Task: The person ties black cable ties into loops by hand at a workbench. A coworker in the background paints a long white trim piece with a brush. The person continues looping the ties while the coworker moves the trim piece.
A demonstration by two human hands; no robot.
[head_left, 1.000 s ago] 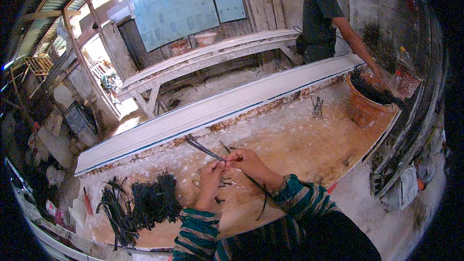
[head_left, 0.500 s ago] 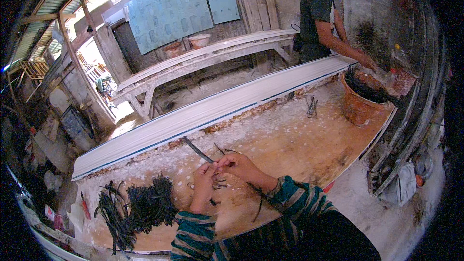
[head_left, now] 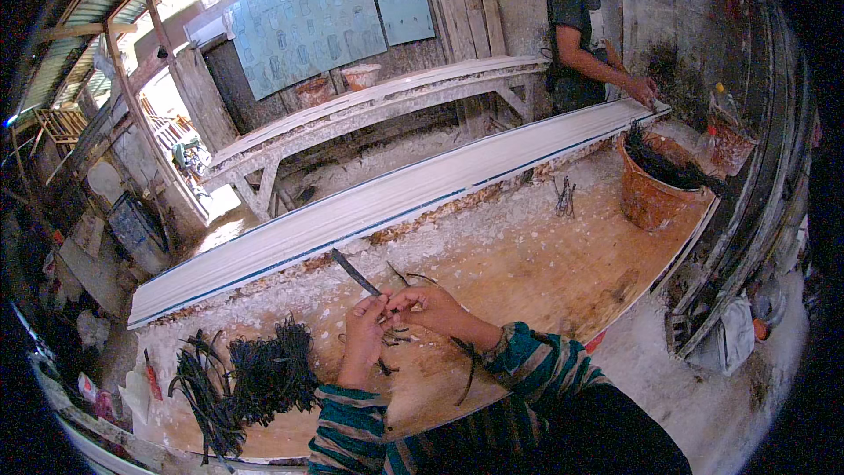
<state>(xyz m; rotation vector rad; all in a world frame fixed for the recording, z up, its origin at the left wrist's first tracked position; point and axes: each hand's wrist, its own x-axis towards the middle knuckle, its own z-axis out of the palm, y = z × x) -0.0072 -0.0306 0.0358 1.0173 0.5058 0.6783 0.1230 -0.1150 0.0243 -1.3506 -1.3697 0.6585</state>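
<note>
1. At the work table (head_left: 545,286), you hold a dark strip (head_left: 353,272) at the near edge, in front of your body. Its free end points to 10 o'clock.

2. Your left hand (head_left: 363,339) is pinched narrow on that strip, thumb against fingers. Your right hand (head_left: 440,312) pinches at the strip's near end, fingertips touching the left's; exactly how the end lies between them is hidden.

3. Done, judging by how things lie: 2 dark heaps rest at 8 o'clock from your hands, the nearer a thick bunch (head_left: 272,365) of short strands, the farther a looser pile (head_left: 204,396) of longer strips. Whether either heap is finished or waiting, you cannot tell from here.

4. Left, as far as can be judged: the strip between your fingers is mid-work, not yet laid down. Small dark scraps (head_left: 385,369) lie just below your hands, and a long thin strand (head_left: 467,378) lies at 4 o'clock, near your right sleeve (head_left: 549,359).

5. At 2 o'clock stands an orange bucket (head_left: 651,204) filled with dark strands (head_left: 658,161); a small thin bundle (head_left: 564,199) sits between it and you. No count of the remainder is possible.

6. A red-handled tool (head_left: 151,376) lies past the heaps, between 8 and 9 o'clock, untouched.

7. Beyond, at 12 o'clock, runs a long white panel (head_left: 396,204) with a blue line; a co-worker (head_left: 576,44) at 1 o'clock has a hand (head_left: 643,91) at its far end.
</note>
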